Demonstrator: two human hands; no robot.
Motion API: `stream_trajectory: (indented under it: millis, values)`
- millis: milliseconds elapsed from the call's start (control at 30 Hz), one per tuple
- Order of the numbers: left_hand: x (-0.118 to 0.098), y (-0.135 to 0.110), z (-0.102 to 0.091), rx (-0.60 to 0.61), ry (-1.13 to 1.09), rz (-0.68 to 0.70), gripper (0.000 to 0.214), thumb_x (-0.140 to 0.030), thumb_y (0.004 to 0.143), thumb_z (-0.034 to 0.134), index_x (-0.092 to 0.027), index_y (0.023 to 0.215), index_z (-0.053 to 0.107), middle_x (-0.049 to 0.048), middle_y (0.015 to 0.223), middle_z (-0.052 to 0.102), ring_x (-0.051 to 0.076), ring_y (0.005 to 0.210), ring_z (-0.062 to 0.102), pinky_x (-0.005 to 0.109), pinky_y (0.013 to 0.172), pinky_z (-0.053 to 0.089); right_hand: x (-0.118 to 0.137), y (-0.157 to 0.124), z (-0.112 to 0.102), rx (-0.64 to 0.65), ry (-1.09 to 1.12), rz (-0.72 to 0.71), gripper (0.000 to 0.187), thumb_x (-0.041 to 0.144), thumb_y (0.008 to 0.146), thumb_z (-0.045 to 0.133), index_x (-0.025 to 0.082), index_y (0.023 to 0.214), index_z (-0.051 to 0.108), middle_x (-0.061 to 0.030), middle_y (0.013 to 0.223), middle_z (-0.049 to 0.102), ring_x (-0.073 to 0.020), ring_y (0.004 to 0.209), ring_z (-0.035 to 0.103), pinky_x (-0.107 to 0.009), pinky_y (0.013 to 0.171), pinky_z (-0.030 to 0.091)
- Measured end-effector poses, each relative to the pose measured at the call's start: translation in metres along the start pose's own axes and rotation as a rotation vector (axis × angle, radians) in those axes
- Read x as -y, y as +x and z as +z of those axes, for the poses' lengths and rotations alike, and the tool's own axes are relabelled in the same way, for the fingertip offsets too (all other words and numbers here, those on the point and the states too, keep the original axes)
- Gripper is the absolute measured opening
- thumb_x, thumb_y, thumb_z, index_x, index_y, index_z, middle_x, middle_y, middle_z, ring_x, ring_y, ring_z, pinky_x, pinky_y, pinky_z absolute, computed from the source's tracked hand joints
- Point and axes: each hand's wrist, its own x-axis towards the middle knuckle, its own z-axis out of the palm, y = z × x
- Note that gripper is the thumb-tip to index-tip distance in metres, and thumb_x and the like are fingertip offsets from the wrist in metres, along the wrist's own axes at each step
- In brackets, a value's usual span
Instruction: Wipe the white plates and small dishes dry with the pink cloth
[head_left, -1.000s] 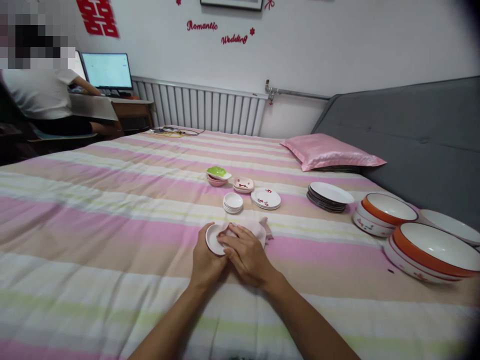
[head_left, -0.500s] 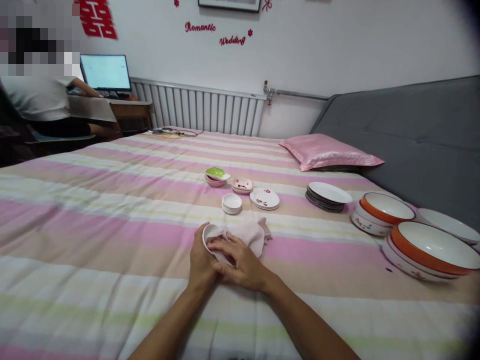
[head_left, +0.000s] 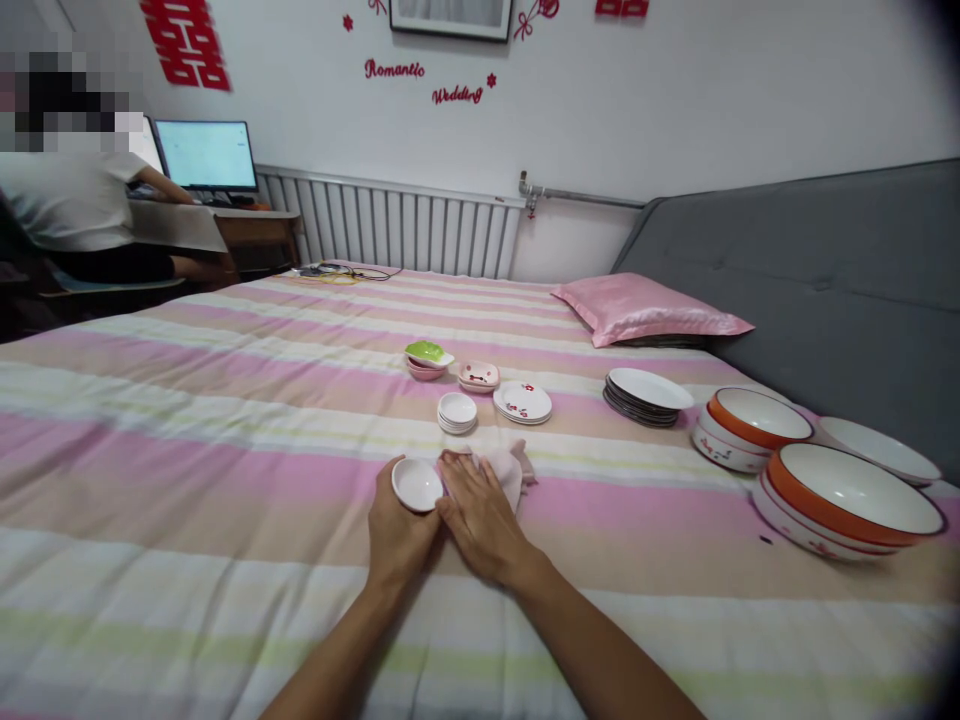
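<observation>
My left hand [head_left: 396, 540] is wrapped round a small white dish [head_left: 418, 484], tilted so that its bare inside faces me. On the dish's right side lies my right hand [head_left: 484, 525], its fingers stretched over a pale pink cloth [head_left: 511, 470] that it holds against the dish's outer edge. Part of the cloth is hidden under that hand. Just beyond are a stack of small white dishes [head_left: 457, 410], flower-patterned white plates [head_left: 523, 402], pink rectangular dishes [head_left: 478, 376] and a green leaf-shaped dish [head_left: 428, 352] resting on a pink one.
To the right stand a stack of larger plates [head_left: 646, 388] and orange-rimmed bowls [head_left: 847, 495]. A pink pillow [head_left: 651, 305] lies by the grey headboard [head_left: 817, 250]. Cables [head_left: 341, 273] rest on the striped bed's far edge. A person [head_left: 71, 205] sits at a desk on the left.
My right hand and the cloth have come out of the dish to its right outer side. The dish now faces upward more, its inside uncovered. The view has shifted slightly.
</observation>
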Motion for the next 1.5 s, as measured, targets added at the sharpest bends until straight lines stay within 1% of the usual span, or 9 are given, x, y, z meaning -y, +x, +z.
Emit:
stream_trajectory:
  millis: [233,333,467,600,833,1100,1200,1333,1500]
  values:
    - [-0.009,-0.008,-0.004,-0.061,0.05,0.072,0.071,-0.044,0.061,0.067,-0.019,0.121,0.039,0.0112,0.111,0.06,0.026,0.1,0.059,0.036,0.08,0.049,-0.005,0.005,-0.006,-0.233,0.337,0.084,0.029,0.036,0.091,0.035,0.019,0.101,0.056,-0.0049,0.1,0.062,-0.0178,0.098,0.051,-0.036,0.094,0.032]
    - [-0.008,-0.013,-0.002,0.021,0.061,0.248,0.072,-0.042,0.063,0.067,-0.021,0.124,0.037,0.0105,0.115,0.058,0.026,0.103,0.058,0.035,0.081,0.049,-0.009,0.007,-0.004,-0.24,0.494,0.097,0.03,0.038,0.086,0.045,0.017,0.066,0.053,0.0,0.069,0.054,-0.0143,0.073,0.048,-0.028,0.073,0.036]
    - [-0.005,-0.014,0.001,0.13,0.043,0.356,0.075,-0.041,0.066,0.066,-0.022,0.129,0.031,0.0111,0.125,0.052,0.024,0.11,0.054,0.035,0.087,0.047,-0.019,0.009,0.004,-0.116,0.974,0.32,0.032,0.035,0.075,0.057,0.016,0.052,0.045,0.0042,0.055,0.042,-0.0096,0.056,0.037,-0.023,0.054,0.028]
    - [0.0,-0.009,0.008,0.275,0.069,0.338,0.089,-0.046,0.064,0.066,-0.02,0.136,0.02,0.0125,0.126,0.052,0.027,0.111,0.054,0.039,0.086,0.048,-0.029,0.016,0.005,-0.145,1.161,0.46,0.024,0.031,0.069,0.059,0.015,0.054,0.05,0.0038,0.051,0.045,-0.0093,0.05,0.039,-0.022,0.048,0.027]
    - [0.016,0.002,0.026,0.414,0.38,0.656,0.069,-0.048,0.073,0.055,-0.02,0.133,0.036,0.0102,0.134,0.047,0.029,0.125,0.04,0.044,0.098,0.039,-0.058,0.032,-0.005,-0.455,1.379,0.6,0.015,0.029,0.07,0.05,0.017,0.061,0.049,0.0065,0.043,0.039,-0.0079,0.04,0.035,-0.021,0.046,0.035]
    - [0.009,0.008,0.028,0.487,0.456,0.49,0.068,-0.052,0.075,0.049,-0.018,0.133,0.038,0.0095,0.133,0.048,0.027,0.119,0.047,0.04,0.095,0.043,-0.123,0.02,-0.044,-0.904,1.33,0.801,0.024,0.022,0.08,0.043,0.017,0.057,0.046,0.0082,0.041,0.037,-0.0056,0.037,0.035,-0.022,0.054,0.046]
    - [0.007,0.009,0.027,0.507,0.448,0.432,0.069,-0.053,0.075,0.048,-0.018,0.133,0.037,0.0093,0.132,0.049,0.027,0.118,0.048,0.039,0.093,0.044,-0.156,0.001,-0.07,-1.009,1.268,0.892,0.019,0.025,0.085,0.047,0.014,0.071,0.055,0.0045,0.056,0.051,-0.0069,0.048,0.048,-0.023,0.059,0.048]
    - [0.008,0.011,0.028,0.499,0.425,0.406,0.069,-0.053,0.072,0.05,-0.019,0.132,0.039,0.0086,0.127,0.054,0.028,0.114,0.052,0.038,0.089,0.047,-0.196,-0.027,-0.107,-1.102,1.217,1.049,0.03,0.032,0.087,0.051,0.015,0.112,0.052,-0.0071,0.109,0.056,-0.0176,0.091,0.058,-0.037,0.076,0.05]
    - [0.016,0.014,0.033,0.504,0.432,0.392,0.07,-0.056,0.073,0.048,-0.019,0.131,0.038,0.0092,0.128,0.053,0.027,0.115,0.051,0.038,0.091,0.045,-0.234,-0.04,-0.14,-1.208,1.183,1.248,0.031,0.031,0.087,0.051,0.016,0.114,0.051,-0.0078,0.113,0.054,-0.019,0.095,0.056,-0.039,0.08,0.049]
